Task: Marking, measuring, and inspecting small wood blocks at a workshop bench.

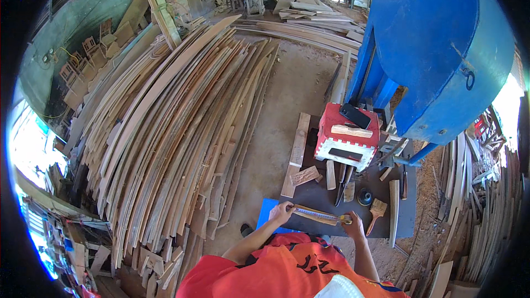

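A tape measure (345, 219) with a yellow case is in my right hand (354, 227), its fingers closed round it. From the case the pale blade (317, 213) runs leftward along a short wood piece (313, 218). My left hand (282, 213) is closed in a pinch at the left end, where blade and wood meet; the fingertips partly hide what they grip. Both hands are at the near edge of a dark work table (309, 235). To the right of my right hand lie a paintbrush (377, 210) and a round black object (364, 196).
On the table stands a red and white step stool (345, 143) with a phone (355, 116) on top. A blue machine (430, 49) looms at the right. Long boards (171, 127) are piled at the left. Two people sit far back.
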`<control>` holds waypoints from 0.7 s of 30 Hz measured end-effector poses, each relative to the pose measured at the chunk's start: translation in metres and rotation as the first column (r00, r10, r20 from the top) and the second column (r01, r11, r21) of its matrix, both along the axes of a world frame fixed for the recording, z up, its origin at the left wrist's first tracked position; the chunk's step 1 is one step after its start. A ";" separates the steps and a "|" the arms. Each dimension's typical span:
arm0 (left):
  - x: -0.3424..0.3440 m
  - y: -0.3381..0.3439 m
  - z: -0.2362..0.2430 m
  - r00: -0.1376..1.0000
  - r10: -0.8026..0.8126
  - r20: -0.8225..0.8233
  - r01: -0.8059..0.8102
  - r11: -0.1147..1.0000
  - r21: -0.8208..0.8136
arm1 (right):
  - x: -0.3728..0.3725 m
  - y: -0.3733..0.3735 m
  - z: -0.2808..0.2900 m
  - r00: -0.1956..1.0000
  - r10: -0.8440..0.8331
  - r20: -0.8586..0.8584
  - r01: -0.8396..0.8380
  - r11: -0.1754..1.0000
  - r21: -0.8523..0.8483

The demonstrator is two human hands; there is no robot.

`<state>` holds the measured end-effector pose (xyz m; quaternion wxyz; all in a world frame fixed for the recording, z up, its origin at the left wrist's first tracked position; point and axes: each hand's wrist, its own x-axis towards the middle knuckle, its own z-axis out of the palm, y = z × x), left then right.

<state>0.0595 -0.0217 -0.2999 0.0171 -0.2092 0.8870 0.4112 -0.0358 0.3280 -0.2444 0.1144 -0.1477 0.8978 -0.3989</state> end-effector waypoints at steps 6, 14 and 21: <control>-0.001 0.000 0.000 1.000 0.004 0.000 -0.004 1.000 -0.003 | 0.003 0.000 0.006 0.999 0.025 -0.027 -0.024 0.999 0.021; 0.000 0.002 -0.001 1.000 -0.006 -0.007 0.006 1.000 -0.026 | 0.027 0.003 0.016 0.994 -0.016 -0.104 0.011 0.999 -0.048; 0.002 0.001 0.000 0.999 -0.005 -0.040 0.003 0.999 -0.047 | 0.028 0.001 0.016 0.993 -0.011 -0.121 0.012 1.000 0.006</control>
